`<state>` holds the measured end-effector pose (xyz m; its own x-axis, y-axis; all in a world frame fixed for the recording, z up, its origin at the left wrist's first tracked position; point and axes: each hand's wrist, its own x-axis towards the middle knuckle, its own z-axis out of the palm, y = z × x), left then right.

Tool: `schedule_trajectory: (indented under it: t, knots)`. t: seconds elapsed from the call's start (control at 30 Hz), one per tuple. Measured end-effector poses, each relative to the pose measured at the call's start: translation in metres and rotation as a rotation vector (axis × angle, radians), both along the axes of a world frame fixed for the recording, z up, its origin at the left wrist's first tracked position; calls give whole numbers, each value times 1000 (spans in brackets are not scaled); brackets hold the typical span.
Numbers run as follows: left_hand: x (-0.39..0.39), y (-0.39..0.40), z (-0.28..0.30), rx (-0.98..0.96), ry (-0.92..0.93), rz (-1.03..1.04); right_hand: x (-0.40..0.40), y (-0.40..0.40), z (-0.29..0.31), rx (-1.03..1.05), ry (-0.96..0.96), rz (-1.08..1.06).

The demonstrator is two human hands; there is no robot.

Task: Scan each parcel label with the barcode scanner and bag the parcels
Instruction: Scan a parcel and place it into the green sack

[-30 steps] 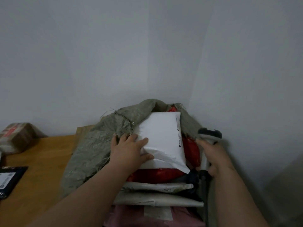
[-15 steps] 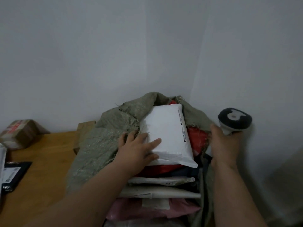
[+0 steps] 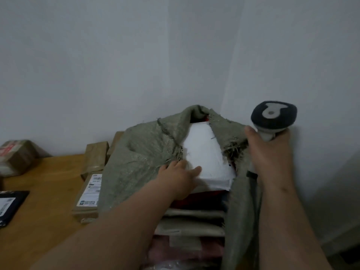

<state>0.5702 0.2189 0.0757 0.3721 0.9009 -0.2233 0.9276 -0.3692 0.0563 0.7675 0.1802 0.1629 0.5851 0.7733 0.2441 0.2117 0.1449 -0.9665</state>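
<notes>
I see a grey-green woven sack [image 3: 140, 162], a plain white parcel [image 3: 204, 158], a black-and-grey scanner [image 3: 273, 117] and a honey-brown table [image 3: 48, 182].

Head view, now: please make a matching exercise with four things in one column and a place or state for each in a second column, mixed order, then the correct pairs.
Things:
1. white parcel
2. barcode scanner
3. black parcel
4. brown labelled parcel

Places or states:
A. gripped in the right hand
B. at the table's left edge of view
C. under the left hand, inside the woven sack
D. on the table beside the sack

Pairs: 1-C, 2-A, 3-B, 4-D
</notes>
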Motion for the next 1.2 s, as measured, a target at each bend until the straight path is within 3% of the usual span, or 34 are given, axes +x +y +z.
schedule_trajectory:
  t: [0.13, 0.27, 0.37, 0.5, 0.67, 0.87, 1.2]
  knots:
    - [-29, -5, 17, 131, -134, 28, -9, -6, 3, -1, -41, 22]
    - [-69, -13, 31, 310, -424, 271, -31, -24, 23, 51, 0, 81]
    - [-110, -23, 44, 408, -501, 457, -60, -43, 32, 20, 118, 202]
    - [-169, -50, 53, 370, -560, 637, -121, -74, 31, -48, 155, 387]
    - [-242, -116, 35, 302, -839, 764, -220, -119, 17, -131, 196, 526]
    - [-351, -207, -6, 187, -910, 971, -345, -169, -13, -244, 227, 665]
    - [-500, -281, -35, 292, -1107, 1346, -511, -184, -55, -378, 127, 871]
